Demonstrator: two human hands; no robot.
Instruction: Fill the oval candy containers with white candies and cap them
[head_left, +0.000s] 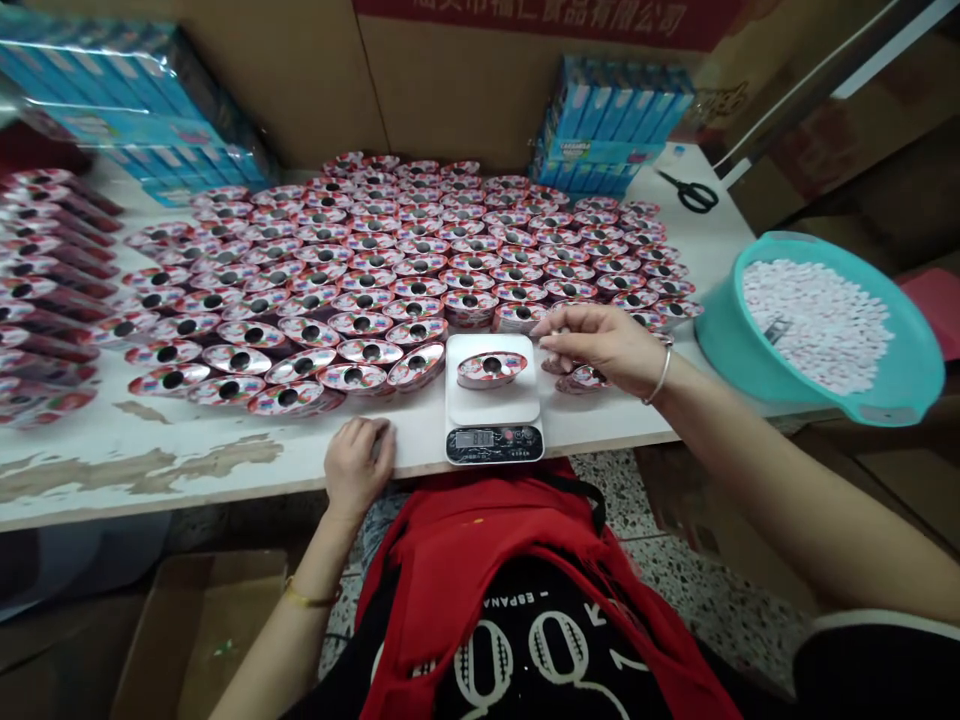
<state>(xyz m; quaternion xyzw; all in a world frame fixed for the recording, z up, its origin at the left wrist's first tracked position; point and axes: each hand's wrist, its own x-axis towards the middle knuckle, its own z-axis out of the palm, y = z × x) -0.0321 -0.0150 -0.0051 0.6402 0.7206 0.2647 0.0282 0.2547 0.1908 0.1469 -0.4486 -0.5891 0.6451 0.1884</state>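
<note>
A small oval-topped pack (pixel 492 370), red and white with a dark round hole in its top, stands on the white kitchen scale (pixel 491 412), whose display is lit. My right hand (pixel 600 345) hovers just right of the scale, fingers pinched together; what they hold, if anything, is too small to make out. Loosely curled, my left hand (pixel 360 460) rests at the table's front edge, left of the scale, and nothing shows in it. Many similar packs (pixel 367 280) stand in close rows behind and left of the scale. Some packs are partly hidden under my right hand.
A turquoise basin (pixel 720 340) full of small white wrapped pieces (pixel 817 320) stands at the right, with a metal piece among them. Black scissors (pixel 690 192) lie behind it. Blue wrapped box bundles (pixel 611 130) stand at the back. Another row of packs (pixel 45 290) is far left.
</note>
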